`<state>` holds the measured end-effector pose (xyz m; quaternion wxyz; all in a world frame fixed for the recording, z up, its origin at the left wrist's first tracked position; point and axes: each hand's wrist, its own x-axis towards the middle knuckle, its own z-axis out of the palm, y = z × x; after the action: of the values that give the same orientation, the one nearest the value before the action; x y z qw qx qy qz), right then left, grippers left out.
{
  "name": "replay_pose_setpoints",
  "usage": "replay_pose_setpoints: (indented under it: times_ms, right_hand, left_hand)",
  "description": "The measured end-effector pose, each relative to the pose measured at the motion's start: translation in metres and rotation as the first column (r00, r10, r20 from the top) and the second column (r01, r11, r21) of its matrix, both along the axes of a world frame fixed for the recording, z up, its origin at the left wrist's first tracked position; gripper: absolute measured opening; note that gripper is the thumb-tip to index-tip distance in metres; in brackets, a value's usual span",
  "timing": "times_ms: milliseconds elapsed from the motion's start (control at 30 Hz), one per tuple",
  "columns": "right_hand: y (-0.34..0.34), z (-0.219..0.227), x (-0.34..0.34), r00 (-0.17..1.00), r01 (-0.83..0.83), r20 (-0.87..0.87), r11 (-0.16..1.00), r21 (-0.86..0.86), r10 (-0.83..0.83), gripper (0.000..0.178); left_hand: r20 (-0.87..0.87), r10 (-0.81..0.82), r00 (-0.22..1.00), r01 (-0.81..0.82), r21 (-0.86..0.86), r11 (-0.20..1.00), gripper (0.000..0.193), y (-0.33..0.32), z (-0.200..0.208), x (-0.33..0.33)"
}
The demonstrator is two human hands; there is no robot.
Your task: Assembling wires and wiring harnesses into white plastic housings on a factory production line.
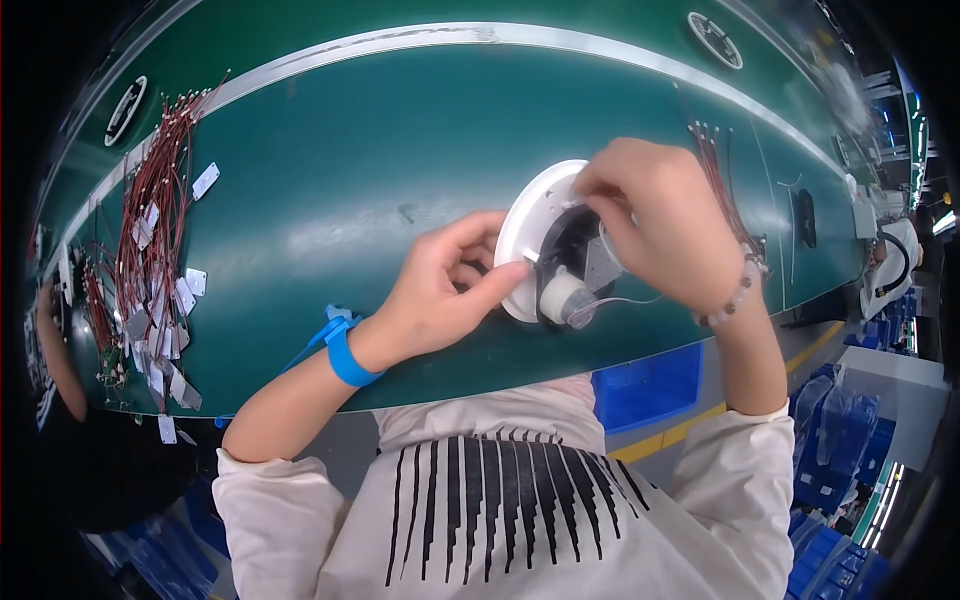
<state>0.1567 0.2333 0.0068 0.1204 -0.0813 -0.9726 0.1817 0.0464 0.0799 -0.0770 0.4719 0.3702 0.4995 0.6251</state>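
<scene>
A white round plastic housing point(516, 232) stands tilted above the green bench, its hollow side turned to the right. My left hand point(445, 285) grips its left rim, thumb in front and fingers behind. Inside the housing sit dark parts and a small cylindrical motor-like part point(566, 299), from which a thin pale wire runs to the right. My right hand point(655, 220) is at the upper right of the housing, thumb and fingers pinched together near its inner edge. Whatever lies between those fingertips is too small to make out. A blue wrist strap point(348, 358) circles my left wrist.
A heap of red wire leads point(150, 230) with small white plates lies on the left of the green bench point(330, 170). More red leads point(712, 165) lie behind my right hand. White rings point(714, 40) rest beyond the pale rail. A blue bin point(650, 388) stands below the bench edge.
</scene>
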Motion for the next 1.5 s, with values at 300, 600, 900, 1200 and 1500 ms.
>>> replay_pose_setpoints:
  times_ms: [300,600,900,1200,1500]
  right_hand:
    - [0.007,0.005,-0.001,0.998,0.051,0.024,0.997,-0.059,-0.049,0.009]
    - [0.005,0.004,-0.01,1.0,-0.017,0.012,1.0,-0.018,0.017,0.008]
    - [0.014,-0.002,-0.012,1.0,-0.01,0.015,0.993,-0.119,0.012,0.008]
    - [0.003,-0.012,-0.02,0.992,-0.065,-0.117,0.973,-0.221,0.04,0.008]
    - [-0.001,-0.017,-0.029,0.992,-0.065,-0.123,0.966,-0.251,0.035,0.007]
  left_hand:
    - [-0.04,0.007,0.999,-0.007,0.001,1.0,0.032,0.0,-0.002,-0.001]
    - [-0.084,0.01,0.996,-0.007,0.035,0.999,0.033,0.0,-0.001,-0.003]
    - [-0.058,-0.046,0.997,0.047,0.011,0.999,0.03,-0.001,-0.005,-0.008]
    - [-0.237,0.04,0.971,-0.005,0.147,0.989,0.031,0.03,-0.011,-0.026]
    - [0.016,0.036,0.999,-0.035,-0.048,0.998,0.015,0.024,-0.008,-0.029]
